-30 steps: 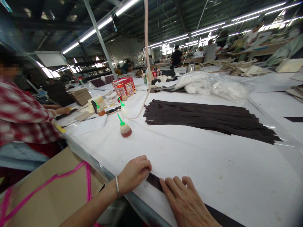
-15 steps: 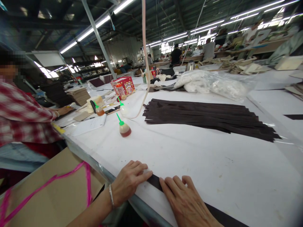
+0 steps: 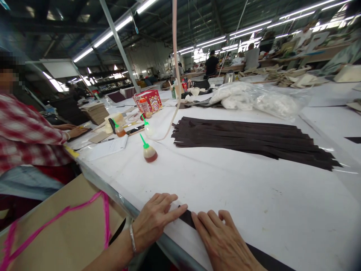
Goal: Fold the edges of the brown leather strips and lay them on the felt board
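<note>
A single dark brown strip (image 3: pixel 187 217) lies along the front edge of the white table, under both hands. My left hand (image 3: pixel 156 216), with a silver bangle at the wrist, has its fingers bent over the strip and its thumb side pressed on it. To the right, my right hand (image 3: pixel 220 239) holds the strip down with its fingertips, fingers together and curled. Between the hands a short length of strip shows; more of it emerges at the lower right. Farther back lies a bundle of similar dark strips (image 3: pixel 242 137).
Squeeze bottles with green nozzles stand ahead, the nearest bottle (image 3: pixel 149 153) holding brown liquid. Behind are a red patterned box (image 3: pixel 152 101) and a clear plastic bag (image 3: pixel 248 98). A carton (image 3: pixel 47 218) with pink tape sits below left. A person in a checked shirt (image 3: pixel 31 131) works left.
My left hand has shifted slightly to the right along the strip, its thumb side stretched out more. My right hand stays almost in place. The view has moved a little.
</note>
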Motion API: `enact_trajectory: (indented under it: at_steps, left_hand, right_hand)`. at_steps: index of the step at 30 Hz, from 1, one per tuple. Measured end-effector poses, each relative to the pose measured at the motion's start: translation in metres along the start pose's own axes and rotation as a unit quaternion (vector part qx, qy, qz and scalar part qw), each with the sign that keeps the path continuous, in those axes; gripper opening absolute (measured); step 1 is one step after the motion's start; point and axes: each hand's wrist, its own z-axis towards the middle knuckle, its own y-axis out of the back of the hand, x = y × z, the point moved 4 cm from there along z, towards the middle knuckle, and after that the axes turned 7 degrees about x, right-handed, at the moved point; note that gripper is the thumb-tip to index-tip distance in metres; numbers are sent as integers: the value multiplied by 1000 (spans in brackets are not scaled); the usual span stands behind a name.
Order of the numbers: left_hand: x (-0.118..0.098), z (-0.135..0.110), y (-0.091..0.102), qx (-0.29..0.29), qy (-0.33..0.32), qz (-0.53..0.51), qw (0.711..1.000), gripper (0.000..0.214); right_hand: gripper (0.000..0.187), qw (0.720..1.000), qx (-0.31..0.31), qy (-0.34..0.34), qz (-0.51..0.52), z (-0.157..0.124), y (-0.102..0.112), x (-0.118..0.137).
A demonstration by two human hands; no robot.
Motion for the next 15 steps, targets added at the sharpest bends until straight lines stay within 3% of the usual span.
enact_trajectory:
  at_steps: [4, 9, 12, 15]
  left_hand:
    - [-2, -1, -3, 25, -22, 10, 999, 44]
    - [14, -12, -5, 42, -32, 19, 998, 43]
    - [18, -16, -1, 23, -29, 30, 999, 41]
    - [11, -12, 6, -16, 18, 25, 999, 45]
  right_hand:
    - [43, 1000, 3, -2, -1, 0, 0, 0]
    - [46, 1000, -1, 8, -6, 2, 2, 0]
    - [46, 1000, 2, 4, -4, 2, 3, 0]
    - [45, 1000, -3, 5, -5, 2, 2, 0]
